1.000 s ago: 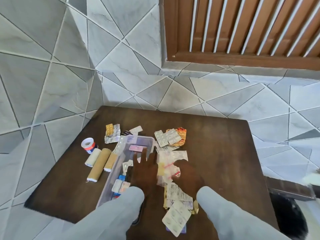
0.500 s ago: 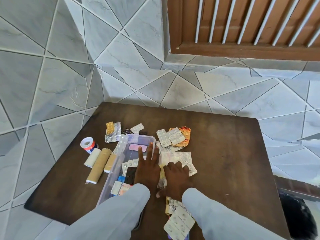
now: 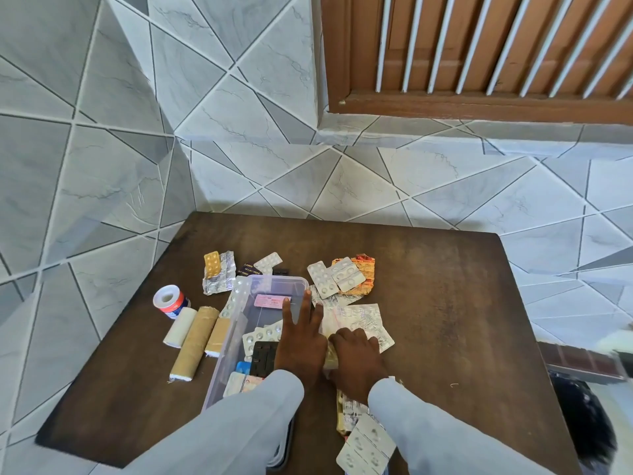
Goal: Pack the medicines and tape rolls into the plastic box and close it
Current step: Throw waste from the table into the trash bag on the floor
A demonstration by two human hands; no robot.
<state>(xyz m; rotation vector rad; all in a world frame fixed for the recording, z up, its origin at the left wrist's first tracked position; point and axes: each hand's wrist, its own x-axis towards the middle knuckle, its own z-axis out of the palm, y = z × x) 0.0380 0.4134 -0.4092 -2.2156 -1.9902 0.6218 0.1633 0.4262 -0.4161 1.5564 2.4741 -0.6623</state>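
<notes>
So the dark wooden counter (image 3: 445, 303) was the biggest thing there, pushed close to a tiled wall, and its whole right half was bare, loads of free room out to that edge, while the left edge had only a thin strip clear past the rolls. The clear plastic box (image 3: 236, 323) sat left of centre, lid off, running lengthwise away from the person, with a pink strip, a black blister sheet (image 3: 263, 356) and a few white blister packs already inside. The left hand (image 3: 301, 347) lay over the box's right rim with fingers spread flat, holding nothing as far as I could see. The right hand (image 3: 358, 354) was just beside it, knuckles curled down onto a crinkled clear packet of medicines (image 3: 359, 320) lying against the box's right wall; couldn't tell if that grip had actually closed on it or was only pressing. More blister packs (image 3: 332, 277) were heaped beyond that near an orange foil one, another bunch (image 3: 219, 272) sat by the box's far left corner, and a white sheet (image 3: 366, 447) lay near the front edge. The tape rolls (image 3: 195, 341) lay side by side left of the box, the nearest touching its wall, with a small white roll (image 3: 169, 301) standing upright next to them.
</notes>
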